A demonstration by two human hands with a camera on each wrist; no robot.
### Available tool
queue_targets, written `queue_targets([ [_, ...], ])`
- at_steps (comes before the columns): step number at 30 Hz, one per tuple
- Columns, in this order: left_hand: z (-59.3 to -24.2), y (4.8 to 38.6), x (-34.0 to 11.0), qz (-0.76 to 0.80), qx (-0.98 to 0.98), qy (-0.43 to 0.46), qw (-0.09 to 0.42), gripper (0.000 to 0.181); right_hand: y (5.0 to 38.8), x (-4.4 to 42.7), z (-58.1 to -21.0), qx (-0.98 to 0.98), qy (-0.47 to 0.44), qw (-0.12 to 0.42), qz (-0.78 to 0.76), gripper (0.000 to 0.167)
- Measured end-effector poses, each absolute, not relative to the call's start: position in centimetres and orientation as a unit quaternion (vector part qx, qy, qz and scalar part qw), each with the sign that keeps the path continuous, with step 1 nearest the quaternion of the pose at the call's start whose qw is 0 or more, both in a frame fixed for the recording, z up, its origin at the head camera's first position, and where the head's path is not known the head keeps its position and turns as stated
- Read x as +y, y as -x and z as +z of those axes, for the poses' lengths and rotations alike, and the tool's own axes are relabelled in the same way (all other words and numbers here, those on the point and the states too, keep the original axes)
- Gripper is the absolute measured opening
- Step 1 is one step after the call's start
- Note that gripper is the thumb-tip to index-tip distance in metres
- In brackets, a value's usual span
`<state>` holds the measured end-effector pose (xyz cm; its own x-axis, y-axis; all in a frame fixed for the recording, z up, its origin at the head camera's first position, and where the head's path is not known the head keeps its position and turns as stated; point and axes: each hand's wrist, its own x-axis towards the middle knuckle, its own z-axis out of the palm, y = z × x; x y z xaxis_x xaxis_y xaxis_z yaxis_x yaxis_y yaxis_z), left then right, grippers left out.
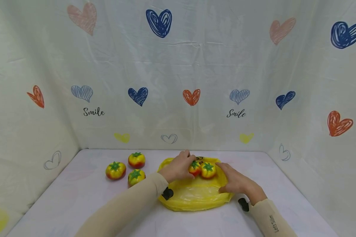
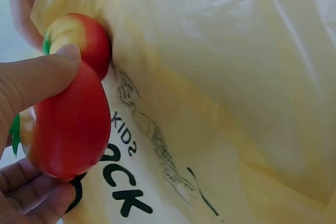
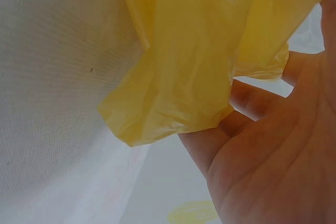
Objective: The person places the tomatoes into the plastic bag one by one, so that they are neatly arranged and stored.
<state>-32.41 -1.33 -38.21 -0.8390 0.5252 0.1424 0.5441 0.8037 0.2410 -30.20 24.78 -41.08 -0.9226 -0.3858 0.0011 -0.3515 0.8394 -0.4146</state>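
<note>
In the head view, my left hand [image 1: 179,167] grips a yellow-and-red toy tomato [image 1: 194,169] with a green leafy top, over a yellow plastic bag [image 1: 192,200]. The left wrist view shows the thumb on the held tomato's red side [image 2: 73,124] and fingers beneath it. A second toy tomato [image 1: 208,170] sits against the held one on the bag. At the bag's right side is my right hand [image 1: 237,180], thumb and fingers spread apart. In the right wrist view its fingers [image 3: 202,148] reach behind the yellow plastic [image 3: 184,77], which hides their tips.
Left of the bag, three more toy tomatoes stand on the white table [image 1: 86,204]: one at the left [image 1: 115,170], one farther back [image 1: 136,160], and one nearer [image 1: 136,177], partly behind my left sleeve. A heart-printed sheet [image 1: 178,65] surrounds the table at the back and sides.
</note>
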Motion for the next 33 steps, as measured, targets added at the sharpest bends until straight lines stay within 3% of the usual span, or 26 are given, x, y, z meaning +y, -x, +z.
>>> queue_targets([
  [8, -39.1, 32.8, -1.3, -0.102, -0.952, 0.281, 0.064, 0.064, 30.1, 24.7, -41.1, 0.959, 0.188, 0.043, -0.209, 0.096],
  [33, -40.0, 32.7, -1.0, -0.101, -0.955, 0.27, 0.07, 0.065, 30.1, 24.7, -41.0, 0.958, 0.196, 0.035, -0.206, 0.095],
])
